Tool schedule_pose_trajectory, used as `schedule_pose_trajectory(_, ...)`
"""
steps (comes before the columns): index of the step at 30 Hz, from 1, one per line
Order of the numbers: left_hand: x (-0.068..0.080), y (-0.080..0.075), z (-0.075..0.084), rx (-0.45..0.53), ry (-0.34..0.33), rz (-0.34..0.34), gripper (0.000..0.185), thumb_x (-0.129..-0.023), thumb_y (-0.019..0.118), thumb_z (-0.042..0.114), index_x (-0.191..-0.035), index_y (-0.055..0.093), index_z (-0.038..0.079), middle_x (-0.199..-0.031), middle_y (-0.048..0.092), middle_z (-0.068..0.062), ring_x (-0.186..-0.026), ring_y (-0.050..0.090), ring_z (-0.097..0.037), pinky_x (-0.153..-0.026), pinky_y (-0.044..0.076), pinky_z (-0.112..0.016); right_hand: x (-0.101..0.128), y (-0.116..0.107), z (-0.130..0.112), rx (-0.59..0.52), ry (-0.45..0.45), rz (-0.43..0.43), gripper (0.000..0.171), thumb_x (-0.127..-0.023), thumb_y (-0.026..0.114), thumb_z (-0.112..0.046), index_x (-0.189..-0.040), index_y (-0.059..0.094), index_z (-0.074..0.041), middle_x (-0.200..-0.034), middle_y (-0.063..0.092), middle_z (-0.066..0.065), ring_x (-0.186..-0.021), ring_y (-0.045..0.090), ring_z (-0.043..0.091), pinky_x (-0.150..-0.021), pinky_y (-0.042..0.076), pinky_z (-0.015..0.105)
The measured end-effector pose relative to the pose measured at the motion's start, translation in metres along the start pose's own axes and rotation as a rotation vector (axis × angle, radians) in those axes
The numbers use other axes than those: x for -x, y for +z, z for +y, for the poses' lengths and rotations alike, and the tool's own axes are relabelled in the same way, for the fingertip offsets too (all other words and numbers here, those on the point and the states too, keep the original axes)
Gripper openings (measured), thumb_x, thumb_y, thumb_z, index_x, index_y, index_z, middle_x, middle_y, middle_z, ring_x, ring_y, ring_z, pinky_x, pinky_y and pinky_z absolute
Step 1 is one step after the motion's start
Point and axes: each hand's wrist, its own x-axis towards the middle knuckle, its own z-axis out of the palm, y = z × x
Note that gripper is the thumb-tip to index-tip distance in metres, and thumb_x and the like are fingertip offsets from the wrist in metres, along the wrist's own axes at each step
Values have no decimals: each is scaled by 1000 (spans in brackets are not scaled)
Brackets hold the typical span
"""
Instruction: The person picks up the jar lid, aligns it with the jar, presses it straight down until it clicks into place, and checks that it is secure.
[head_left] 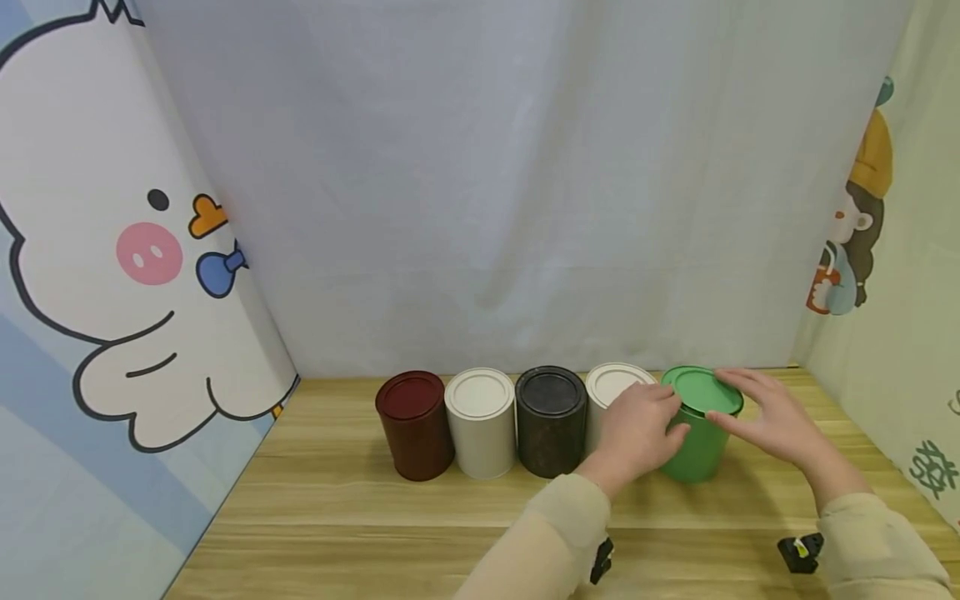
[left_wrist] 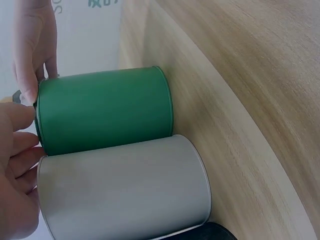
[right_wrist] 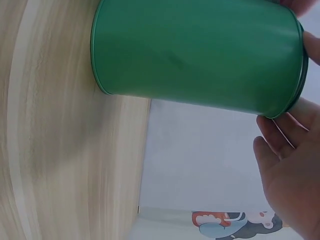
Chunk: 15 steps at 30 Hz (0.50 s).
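Two hands (head_left: 705, 421), green tin (head_left: 693, 454) between (upright)

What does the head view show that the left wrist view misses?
Only the head view shows the whole row: the dark red can, the cream can and all of the black can, plus both sleeves. Only the left wrist view shows the green can and the white can touching side by side along their walls. Both show the two hands, left hand and right hand, at the green can's lid, on the wooden table.
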Motion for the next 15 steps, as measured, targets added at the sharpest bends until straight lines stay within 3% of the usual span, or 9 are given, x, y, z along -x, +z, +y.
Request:
schedule_pose_trajectory(6, 3, 1, 1, -30, -12, -67, 40, -97, 59, 49, -128, 67, 24, -131, 61, 13, -123, 53, -4, -109, 34, -22, -1, -2, -1, -27, 2, -65, 64, -90, 73, -27, -135, 50, 13, -136, 46, 33, -123, 39, 56, -92, 33, 70)
schedule_pose_trajectory(15, 8, 2, 2, -82, 16, -40, 45, -96, 59, 51, -132, 64, 24, -136, 58, 12, -127, 50, -6, -111, 33, -26, -1, -5, 1, -42, -48, -44, 54, -92, 71, -21, -132, 54, 10, -137, 47, 33, -123, 40, 57, -91, 34, 72)
